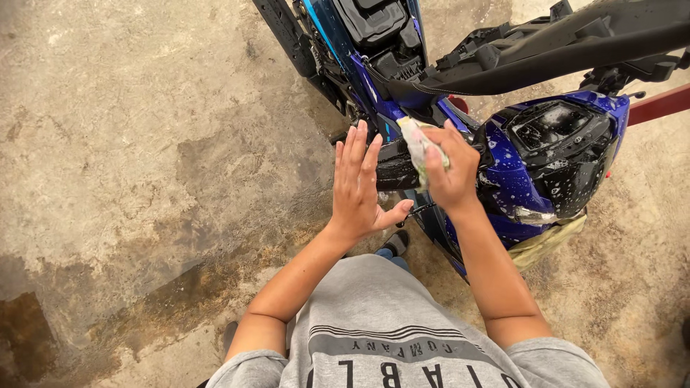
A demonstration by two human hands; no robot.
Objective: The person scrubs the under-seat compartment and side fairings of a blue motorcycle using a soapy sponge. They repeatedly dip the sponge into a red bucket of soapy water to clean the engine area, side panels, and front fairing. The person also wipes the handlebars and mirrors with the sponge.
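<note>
Motorcycle (pixel 546 144) cut off at top edge, cloth (pixel 420 144) partly hidden in right hand (pixel 451 176)

No packages, signs or screens anywhere in this shot. The one thing close to a label is the printed lettering on the grey shirt (pixel 388 345): dark block characters under dark stripes, sitting well below both sets of fingers (pixel 357 147), down at the bottom edge between the two forearms.

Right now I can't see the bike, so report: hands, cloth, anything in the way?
Left hand open, flat by motorbike. Right hand gripping cloth. Nothing blocking.
</note>
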